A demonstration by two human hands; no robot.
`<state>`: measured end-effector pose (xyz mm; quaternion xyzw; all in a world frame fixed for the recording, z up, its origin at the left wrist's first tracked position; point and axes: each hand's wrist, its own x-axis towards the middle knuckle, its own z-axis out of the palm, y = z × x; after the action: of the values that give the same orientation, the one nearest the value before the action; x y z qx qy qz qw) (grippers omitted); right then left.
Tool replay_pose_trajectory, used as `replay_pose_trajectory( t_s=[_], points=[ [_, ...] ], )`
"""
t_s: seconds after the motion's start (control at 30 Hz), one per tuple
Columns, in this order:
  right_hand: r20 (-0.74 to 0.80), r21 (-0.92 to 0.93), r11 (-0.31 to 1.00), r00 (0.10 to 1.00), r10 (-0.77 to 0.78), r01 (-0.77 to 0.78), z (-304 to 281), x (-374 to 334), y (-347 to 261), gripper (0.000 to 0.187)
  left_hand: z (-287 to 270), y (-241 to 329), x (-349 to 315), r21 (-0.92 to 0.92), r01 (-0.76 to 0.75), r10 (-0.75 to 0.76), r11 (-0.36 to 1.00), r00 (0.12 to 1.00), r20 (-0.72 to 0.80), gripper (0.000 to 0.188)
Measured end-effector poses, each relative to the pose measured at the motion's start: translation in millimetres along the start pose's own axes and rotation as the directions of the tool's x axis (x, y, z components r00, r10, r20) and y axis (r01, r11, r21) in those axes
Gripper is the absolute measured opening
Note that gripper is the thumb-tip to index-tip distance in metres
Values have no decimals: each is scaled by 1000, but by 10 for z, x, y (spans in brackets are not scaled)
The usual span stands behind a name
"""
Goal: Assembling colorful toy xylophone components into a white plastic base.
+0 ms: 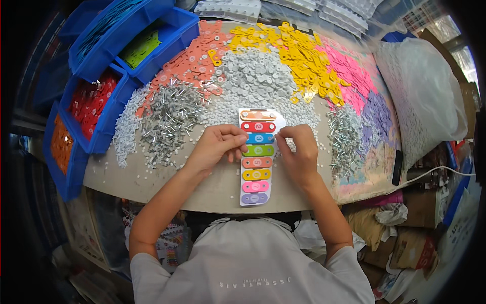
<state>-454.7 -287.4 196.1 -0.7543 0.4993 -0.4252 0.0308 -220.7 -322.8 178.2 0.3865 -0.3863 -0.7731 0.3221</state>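
A white toy xylophone base (278, 119) stands lengthwise before me at the middle of the table, with several coloured bars across it. At the top are an orange bar (257, 115) and a red bar (258, 126), with round white pieces at the red bar's ends. My left hand (218, 145) has its fingers curled together beside the left end of the blue bar (260, 139). Thumb and forefinger of my right hand (302, 152) pinch at that bar's right end. Whatever either hand holds is too small or hidden to make out. Below lies a green bar (260, 150).
Around the base lie piles of white round caps (258, 73), metal pins (169, 119), more pins (344, 139), salmon bars (190, 58), yellow bars (306, 58), pink bars (352, 71) and purple bars (375, 114). Blue bins (109, 134) stand left; a clear plastic bag (425, 83) bulges right.
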Motion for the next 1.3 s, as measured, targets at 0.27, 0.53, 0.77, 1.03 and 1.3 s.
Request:
replay_pose_trajectory(
  t_s=[0.27,0.53,0.77,1.03,1.3],
  points=[
    [92,-82,985,986,-141,149,17,-2,17,28,-13,6,52,15,-22,21,1000,1000,21,14],
    [58,106,990,993,-100,93,84,-36,43,36,31,94,68,91,6,-4,996,1000,-23,26],
    [539,52,717,624,566,-695,-184,274,189,68,40,169,96,272,163,-153,948,987,-59,61],
    [768,130,465,385,512,-876,-134,415,247,76,-42,104,222,341,124,-132,932,991,0,60],
    [759,99,354,300,577,-930,-34,365,236,64,-15,5,284,309,24,-42,951,998,50,56]
  ],
)
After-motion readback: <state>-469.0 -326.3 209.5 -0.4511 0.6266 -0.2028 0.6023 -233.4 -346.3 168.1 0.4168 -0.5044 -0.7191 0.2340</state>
